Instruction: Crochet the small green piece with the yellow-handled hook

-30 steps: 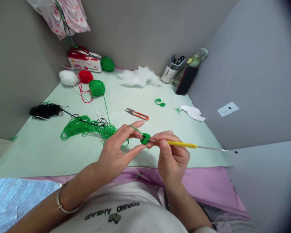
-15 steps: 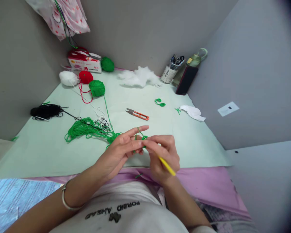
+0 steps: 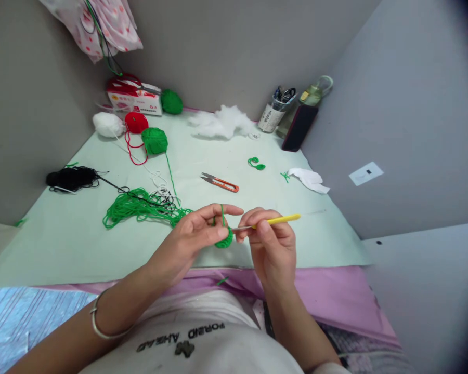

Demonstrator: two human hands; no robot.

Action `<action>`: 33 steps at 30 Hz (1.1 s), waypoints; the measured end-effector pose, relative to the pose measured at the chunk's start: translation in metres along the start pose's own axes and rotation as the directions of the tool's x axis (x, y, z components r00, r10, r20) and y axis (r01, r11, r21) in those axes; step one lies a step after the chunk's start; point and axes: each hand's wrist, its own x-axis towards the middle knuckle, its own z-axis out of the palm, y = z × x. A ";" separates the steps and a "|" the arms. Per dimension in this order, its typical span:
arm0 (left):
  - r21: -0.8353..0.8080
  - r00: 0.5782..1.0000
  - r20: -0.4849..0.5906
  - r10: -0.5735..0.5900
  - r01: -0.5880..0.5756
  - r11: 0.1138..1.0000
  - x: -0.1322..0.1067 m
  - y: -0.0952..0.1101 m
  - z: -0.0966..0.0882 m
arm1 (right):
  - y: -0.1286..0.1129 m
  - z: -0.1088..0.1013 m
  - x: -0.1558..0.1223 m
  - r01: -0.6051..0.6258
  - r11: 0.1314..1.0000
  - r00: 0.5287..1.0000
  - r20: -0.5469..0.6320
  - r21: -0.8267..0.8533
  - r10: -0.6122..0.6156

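Observation:
Between the thumb and fingers of my left hand (image 3: 197, 228) is a small round green crochet piece (image 3: 224, 240), pinched at its upper edge. A strand of green yarn (image 3: 222, 214) loops over the outstretched left index finger. My right hand (image 3: 273, 241) grips a crochet hook (image 3: 283, 220) by its yellow handle, held nearly level. The hook's metal shaft points left and reaches the crochet piece; its tip is hidden there. A loose tangle of green yarn (image 3: 127, 210) lies left of my left hand.
Orange thread snips (image 3: 220, 182) lie just beyond my hands. Black yarn (image 3: 72, 179), a green ball (image 3: 155, 141), a red ball (image 3: 136, 122) and a white ball (image 3: 108, 125) sit at left. White stuffing (image 3: 222, 123), a pen cup (image 3: 275, 115) and a phone (image 3: 300, 128) stand behind.
My right hand has turned, so the yellow handle swings from pointing down toward me to nearly level, pointing right. More of the green crochet piece now shows.

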 end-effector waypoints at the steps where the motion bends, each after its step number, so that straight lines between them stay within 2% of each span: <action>1: 0.005 1.000 -0.003 0.017 -0.017 1.000 0.000 -0.001 0.002 | 0.001 0.001 -0.001 0.002 1.000 1.000 0.003 0.000 -0.002; 7: -0.033 0.998 -0.045 0.048 -0.050 0.998 -0.001 -0.002 0.004 | 0.004 0.004 -0.003 0.023 1.000 0.999 -0.026 -0.018 -0.023; 12: -0.085 0.998 0.026 -0.063 0.065 0.994 0.000 0.003 -0.001 | -0.003 -0.001 0.004 -0.033 0.998 0.999 -0.017 0.050 0.033; 16: -0.145 0.997 0.063 -0.043 0.051 0.988 0.001 0.004 -0.002 | -0.006 -0.005 0.008 -0.110 0.985 0.994 -0.011 0.130 0.113; 19: -0.060 1.000 -0.004 -0.001 0.000 0.998 0.000 0.000 0.000 | -0.002 -0.005 0.006 -0.097 0.989 0.994 0.052 0.116 0.091; 21: 0.050 0.999 -0.019 0.044 -0.043 0.998 -0.002 -0.003 0.001 | 0.001 -0.004 0.002 0.007 1.000 0.999 0.054 -0.012 -0.006; 24: 0.161 0.997 -0.004 0.077 -0.076 0.984 -0.004 -0.005 0.000 | 0.004 -0.004 -0.002 0.153 0.969 0.988 0.039 -0.195 -0.148; 26: 0.166 0.997 -0.024 0.079 -0.074 0.983 -0.004 -0.003 0.000 | 0.004 -0.004 -0.002 0.138 0.973 0.990 0.036 -0.184 -0.134; 30: 0.157 0.993 -0.083 0.086 -0.072 0.985 -0.003 0.002 0.000 | 0.002 -0.004 0.003 0.024 0.998 1.000 0.017 -0.059 -0.023; 33: 0.200 0.989 -0.110 0.096 -0.073 0.977 -0.003 0.001 0.001 | 0.001 -0.004 0.005 0.000 1.000 1.000 0.031 -0.011 0.000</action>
